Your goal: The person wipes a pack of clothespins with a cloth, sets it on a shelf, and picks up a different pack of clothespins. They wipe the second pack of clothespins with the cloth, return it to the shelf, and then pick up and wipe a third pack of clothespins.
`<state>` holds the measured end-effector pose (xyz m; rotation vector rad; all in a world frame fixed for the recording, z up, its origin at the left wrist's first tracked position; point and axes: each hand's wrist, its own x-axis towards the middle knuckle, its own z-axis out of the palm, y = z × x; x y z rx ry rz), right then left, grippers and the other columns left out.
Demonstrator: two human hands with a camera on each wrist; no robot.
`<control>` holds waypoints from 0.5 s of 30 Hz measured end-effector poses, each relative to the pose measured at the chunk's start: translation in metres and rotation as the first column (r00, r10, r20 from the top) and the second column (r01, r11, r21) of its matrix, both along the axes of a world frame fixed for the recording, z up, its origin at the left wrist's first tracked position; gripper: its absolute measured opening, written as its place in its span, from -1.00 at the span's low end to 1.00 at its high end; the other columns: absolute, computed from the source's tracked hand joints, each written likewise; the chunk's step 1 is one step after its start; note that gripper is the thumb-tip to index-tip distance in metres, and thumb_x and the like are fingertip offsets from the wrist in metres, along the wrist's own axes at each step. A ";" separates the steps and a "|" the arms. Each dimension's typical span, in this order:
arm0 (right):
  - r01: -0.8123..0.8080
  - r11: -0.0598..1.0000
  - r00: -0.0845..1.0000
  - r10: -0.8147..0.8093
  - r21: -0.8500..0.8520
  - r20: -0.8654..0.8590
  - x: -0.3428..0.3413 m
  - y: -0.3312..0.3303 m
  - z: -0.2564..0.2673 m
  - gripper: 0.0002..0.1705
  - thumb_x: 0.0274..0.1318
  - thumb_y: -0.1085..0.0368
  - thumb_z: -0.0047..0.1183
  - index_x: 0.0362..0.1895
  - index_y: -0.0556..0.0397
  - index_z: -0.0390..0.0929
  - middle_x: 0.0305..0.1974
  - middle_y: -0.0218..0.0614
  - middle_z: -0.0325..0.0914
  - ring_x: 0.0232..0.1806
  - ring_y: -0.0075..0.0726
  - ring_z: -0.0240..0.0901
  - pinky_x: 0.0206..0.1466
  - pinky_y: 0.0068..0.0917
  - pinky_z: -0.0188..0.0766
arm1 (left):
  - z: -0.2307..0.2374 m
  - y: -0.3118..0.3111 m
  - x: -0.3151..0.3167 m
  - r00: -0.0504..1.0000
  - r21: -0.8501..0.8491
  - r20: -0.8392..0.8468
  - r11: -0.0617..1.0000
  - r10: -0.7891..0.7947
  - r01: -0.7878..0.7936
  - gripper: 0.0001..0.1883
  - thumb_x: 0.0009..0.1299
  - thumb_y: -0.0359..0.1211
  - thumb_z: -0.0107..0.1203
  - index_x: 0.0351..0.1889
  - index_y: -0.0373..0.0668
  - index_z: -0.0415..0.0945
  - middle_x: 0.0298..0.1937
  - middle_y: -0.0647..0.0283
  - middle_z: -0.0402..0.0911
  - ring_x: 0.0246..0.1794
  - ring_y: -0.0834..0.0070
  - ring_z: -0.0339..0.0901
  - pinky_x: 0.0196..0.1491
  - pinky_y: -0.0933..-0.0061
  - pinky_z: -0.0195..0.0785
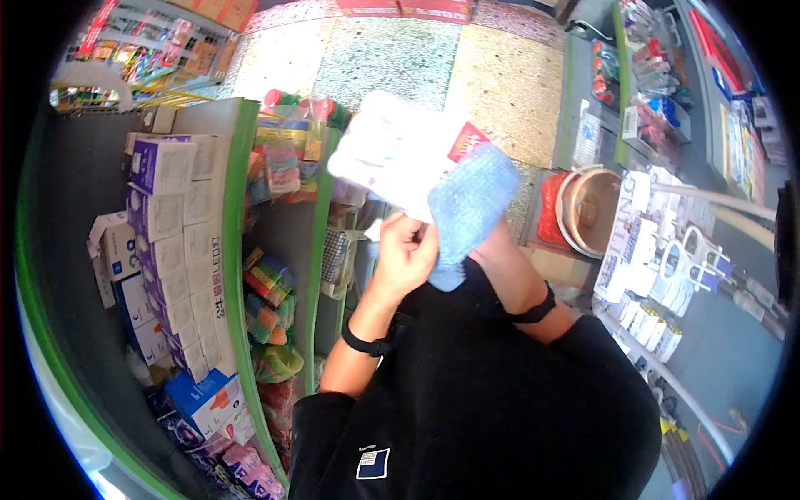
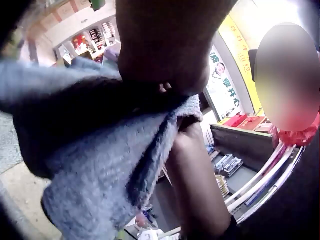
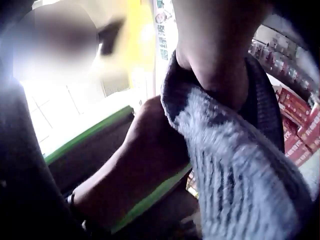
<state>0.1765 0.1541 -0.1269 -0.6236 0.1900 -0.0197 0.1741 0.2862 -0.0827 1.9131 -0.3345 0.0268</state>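
Observation:
A blue ribbed cloth mitt (image 1: 471,200) hangs in front of me, and my right hand (image 1: 493,243) reaches into its opening. In the right wrist view the mitt (image 3: 225,160) covers my right hand up to the wrist, hiding the fingers. My left hand (image 1: 406,252) has its fingers curled and pinches the mitt's near edge. In the left wrist view, the right forearm (image 2: 192,175) enters the mitt's cuff (image 2: 190,110) just below my left hand. Behind the mitt and above the left fingertips is a white package (image 1: 387,150) with a red label (image 1: 468,142).
On the left, green-edged shelves (image 1: 242,192) hold stacked white boxes (image 1: 167,221) and sponges (image 1: 271,304). On the right are a round basket (image 1: 592,212), a shelf with packed goods (image 1: 654,125) and white-handled scissors (image 1: 687,258). The left wrist view shows a person (image 2: 287,75), face blurred.

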 end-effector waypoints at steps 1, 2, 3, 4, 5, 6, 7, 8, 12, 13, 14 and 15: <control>0.038 0.971 0.999 -0.034 0.238 -0.020 0.000 0.002 0.001 -0.71 0.29 0.23 -0.08 0.02 0.08 0.37 -0.09 -0.17 0.48 -0.07 -0.23 0.48 -0.01 -0.27 0.50 | 0.017 -0.004 -0.002 0.997 -0.001 -0.076 1.000 0.010 -0.010 -0.88 0.24 -0.49 0.12 -0.54 -0.29 0.49 -0.72 0.22 0.33 -0.71 0.48 0.27 -0.59 0.41 0.07; 0.039 0.972 0.999 -0.035 0.233 -0.019 0.007 -0.006 0.001 -0.71 0.29 0.23 -0.08 0.02 0.08 0.37 -0.09 -0.17 0.48 -0.07 -0.23 0.48 -0.01 -0.27 0.50 | 0.015 -0.002 -0.006 0.999 0.033 -0.014 0.999 -0.030 0.031 -0.84 0.24 -0.49 0.13 -0.58 -0.27 0.46 -0.75 0.25 0.31 -0.73 0.48 0.26 -0.60 0.40 0.05; 0.028 0.945 0.999 -0.021 0.326 -0.024 0.019 -0.017 0.002 -0.74 0.30 0.24 -0.08 -0.01 0.09 0.38 -0.11 -0.18 0.50 -0.10 -0.24 0.50 -0.03 -0.27 0.52 | 0.016 -0.004 -0.010 0.999 0.021 -0.012 0.999 -0.047 0.047 -0.84 0.25 -0.48 0.14 -0.58 -0.26 0.46 -0.76 0.26 0.30 -0.74 0.48 0.25 -0.61 0.41 0.04; 0.018 0.908 1.000 -0.006 0.420 -0.030 0.027 -0.025 0.004 -0.76 0.30 0.26 -0.08 -0.04 0.10 0.39 -0.14 -0.19 0.51 -0.14 -0.25 0.52 -0.06 -0.27 0.53 | 0.017 -0.005 -0.014 0.998 0.013 -0.012 0.998 -0.062 0.062 -0.83 0.25 -0.47 0.15 -0.57 -0.26 0.46 -0.78 0.28 0.29 -0.74 0.49 0.24 -0.61 0.41 0.03; 0.011 0.993 0.997 -0.003 0.114 -0.072 0.031 -0.026 0.008 -0.76 0.32 0.25 -0.11 -0.04 0.11 0.39 -0.18 -0.21 0.52 -0.18 -0.25 0.53 -0.08 -0.27 0.54 | 0.015 -0.004 -0.015 0.997 0.038 -0.073 0.998 -0.039 0.042 -0.83 0.26 -0.46 0.17 -0.56 -0.27 0.46 -0.74 0.30 0.31 -0.72 0.52 0.24 -0.60 0.43 0.01; 0.007 0.993 0.998 0.002 0.119 -0.071 0.036 -0.026 0.013 -0.76 0.32 0.25 -0.11 -0.04 0.11 0.39 -0.18 -0.21 0.52 -0.18 -0.25 0.53 -0.08 -0.27 0.54 | 0.014 -0.004 -0.013 0.997 0.043 -0.072 0.998 -0.034 0.037 -0.83 0.26 -0.46 0.17 -0.56 -0.27 0.46 -0.74 0.30 0.31 -0.72 0.52 0.24 -0.60 0.43 0.01; 0.077 0.997 0.984 -0.073 0.020 -0.161 0.041 -0.025 0.020 -0.77 0.33 0.25 -0.13 -0.05 0.11 0.40 -0.20 -0.23 0.52 -0.19 -0.27 0.52 -0.12 -0.28 0.54 | 0.014 -0.004 -0.010 0.997 -0.005 -0.080 1.000 -0.013 0.013 -0.83 0.26 -0.45 0.17 -0.56 -0.27 0.46 -0.72 0.30 0.32 -0.71 0.53 0.24 -0.59 0.43 0.01; 0.137 0.987 0.958 -0.155 -0.090 -0.242 0.044 -0.025 0.024 -0.77 0.34 0.24 -0.15 -0.05 0.11 0.40 -0.22 -0.25 0.51 -0.21 -0.29 0.52 -0.15 -0.29 0.55 | 0.014 -0.006 -0.006 0.996 -0.056 -0.089 0.998 0.009 -0.014 -0.82 0.26 -0.45 0.17 -0.56 -0.27 0.47 -0.70 0.29 0.34 -0.69 0.55 0.24 -0.58 0.44 0.00; 0.142 0.990 0.984 -0.142 -0.008 -0.112 0.035 -0.049 0.018 -0.76 0.36 0.25 -0.20 -0.02 0.08 0.39 -0.17 -0.28 0.49 -0.14 -0.31 0.48 -0.05 -0.33 0.49 | 0.008 -0.006 -0.004 0.951 -0.276 -0.298 0.945 0.087 -0.173 -0.86 0.35 -0.44 0.11 -0.42 -0.32 0.55 -0.58 0.43 0.47 -0.53 0.74 0.30 -0.47 0.57 0.12; 0.095 0.790 0.995 -0.091 -0.606 0.036 0.035 -0.055 0.024 -0.75 0.36 0.23 -0.20 0.01 0.06 0.37 -0.12 -0.29 0.47 -0.08 -0.31 0.45 0.02 -0.35 0.44 | 0.012 -0.006 -0.002 0.939 -0.350 -0.328 0.910 0.103 -0.222 -0.85 0.39 -0.43 0.08 -0.34 -0.35 0.57 -0.48 0.46 0.52 -0.46 0.76 0.32 -0.40 0.63 0.18; 0.110 0.267 0.991 0.044 -0.957 0.127 0.034 -0.064 0.026 -0.73 0.37 0.22 -0.21 0.04 0.04 0.36 -0.06 -0.29 0.45 -0.03 -0.31 0.41 0.10 -0.36 0.39 | 0.011 0.005 -0.001 0.919 -0.333 -0.388 0.920 0.068 -0.209 -0.84 0.41 -0.42 0.07 -0.28 -0.36 0.58 -0.42 0.43 0.55 -0.43 0.76 0.34 -0.37 0.65 0.19; 0.006 0.680 0.998 -0.052 -0.734 -0.041 0.045 -0.096 -0.024 -0.73 0.33 0.21 -0.14 0.01 0.04 0.42 -0.12 -0.27 0.47 -0.07 -0.33 0.43 -0.02 -0.36 0.44 | 0.014 0.004 0.002 0.915 -0.373 -0.392 0.893 0.093 -0.250 -0.84 0.41 -0.41 0.07 -0.26 -0.35 0.58 -0.42 0.43 0.55 -0.43 0.76 0.34 -0.37 0.66 0.19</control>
